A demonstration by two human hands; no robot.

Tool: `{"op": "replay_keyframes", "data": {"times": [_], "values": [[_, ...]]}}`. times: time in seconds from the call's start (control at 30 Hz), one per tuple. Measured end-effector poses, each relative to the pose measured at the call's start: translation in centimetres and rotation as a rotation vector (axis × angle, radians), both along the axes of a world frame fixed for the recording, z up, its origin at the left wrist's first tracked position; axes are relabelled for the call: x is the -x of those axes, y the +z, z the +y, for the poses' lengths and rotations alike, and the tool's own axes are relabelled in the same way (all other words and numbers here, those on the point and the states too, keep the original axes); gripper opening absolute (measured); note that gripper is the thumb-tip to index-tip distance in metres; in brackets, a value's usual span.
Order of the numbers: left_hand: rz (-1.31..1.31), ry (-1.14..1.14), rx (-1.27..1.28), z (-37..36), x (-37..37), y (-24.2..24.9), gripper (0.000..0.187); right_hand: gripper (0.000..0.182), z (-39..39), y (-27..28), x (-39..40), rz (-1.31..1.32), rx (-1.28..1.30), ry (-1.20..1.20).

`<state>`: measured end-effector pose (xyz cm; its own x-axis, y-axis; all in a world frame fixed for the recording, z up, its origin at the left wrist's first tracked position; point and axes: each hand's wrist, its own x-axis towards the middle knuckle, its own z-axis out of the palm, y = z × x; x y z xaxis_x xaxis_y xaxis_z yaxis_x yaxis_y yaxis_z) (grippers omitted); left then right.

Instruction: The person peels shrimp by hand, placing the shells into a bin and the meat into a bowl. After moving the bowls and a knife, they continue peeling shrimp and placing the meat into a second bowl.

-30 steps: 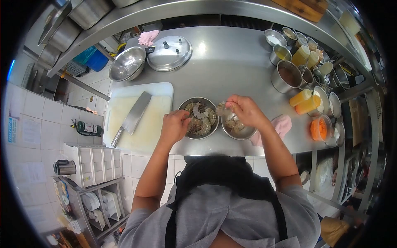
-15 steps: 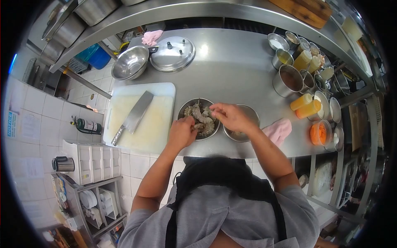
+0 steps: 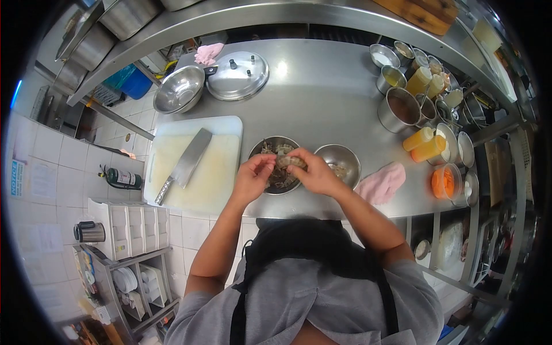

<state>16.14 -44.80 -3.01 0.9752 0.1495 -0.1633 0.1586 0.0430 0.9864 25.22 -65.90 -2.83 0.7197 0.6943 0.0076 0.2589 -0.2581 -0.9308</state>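
Two steel bowls stand side by side near the front edge of the steel counter. The left bowl (image 3: pixel 260 150) holds several raw grey prawns. The right bowl (image 3: pixel 339 159) holds a few pieces. Over the left bowl, my left hand (image 3: pixel 251 175) and my right hand (image 3: pixel 307 171) hold one prawn (image 3: pixel 284 162) between their fingertips.
A white cutting board (image 3: pixel 213 172) with a cleaver (image 3: pixel 187 162) lies to the left. Behind it are an empty steel bowl (image 3: pixel 178 90) and a pot lid (image 3: pixel 237 68). A pink cloth (image 3: pixel 382 184) lies right of the bowls. Squeeze bottles (image 3: pixel 424 144) and condiment tins (image 3: pixel 399 108) crowd the right side.
My right hand left the right bowl and came over the left bowl. Both hands now hold one prawn together above that bowl.
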Motion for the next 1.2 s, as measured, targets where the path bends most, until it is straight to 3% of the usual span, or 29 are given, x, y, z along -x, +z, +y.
{"op": "replay_keyframes", "data": {"times": [0.03, 0.1, 0.27, 0.3, 0.37, 0.43, 0.47, 0.53, 0.63, 0.77, 0.93, 1.2], "values": [[-0.064, -0.039, -0.149, 0.2, 0.0, 0.0, 0.027, 0.041, -0.3, 0.1, -0.5, -0.002, 0.001, 0.003], [-0.13, -0.075, -0.296, 0.1, -0.1, 0.3, 0.026, 0.027, -1.0, 0.4, -1.5, 0.618, -0.23, 0.069], [0.009, -0.23, 0.077, -1.2, -0.5, 0.3, 0.023, 0.024, -1.1, 0.4, -1.9, 0.731, -0.227, 0.093], [0.008, -0.229, 0.078, -1.2, -0.5, 0.5, 0.023, 0.025, -1.0, 0.2, -1.8, 0.685, -0.192, 0.087], [0.121, -0.257, -0.294, -1.2, -0.7, 1.0, 0.022, 0.027, -0.9, 0.1, -1.4, 0.639, -0.156, 0.083], [0.141, -0.225, -0.297, -1.1, -0.6, 1.0, 0.023, 0.028, -0.7, 1.0, -0.5, 0.064, 0.032, 0.004], [0.161, -0.194, -0.3, -1.0, -0.6, 0.9, 0.025, 0.028, -0.5, 0.9, -0.5, 0.064, 0.031, 0.004], [0.114, -0.188, -0.4, -0.6, -0.5, 1.0, 0.025, 0.031, 0.1, 0.4, -0.4, -0.685, 0.059, 0.005], [0.054, -0.196, -0.596, 0.1, -0.6, 1.3, 0.026, 0.033, 1.2, 0.3, -0.4, -0.892, 0.125, 0.101], [0.022, -0.23, -0.744, 0.8, -0.6, 0.6, 0.025, 0.034, 2.7, -0.3, -0.1, -1.008, 0.149, 0.16], [0.075, -0.219, -0.802, 0.3, -0.6, -1.6, 0.024, 0.018, 3.8, -2.1, 0.2, -1.174, 0.337, 0.299], [0.086, -0.166, -0.823, -0.1, -0.3, -2.2, 0.027, 0.011, 4.2, -3.2, 0.1, -1.095, 0.341, 0.31]]}}
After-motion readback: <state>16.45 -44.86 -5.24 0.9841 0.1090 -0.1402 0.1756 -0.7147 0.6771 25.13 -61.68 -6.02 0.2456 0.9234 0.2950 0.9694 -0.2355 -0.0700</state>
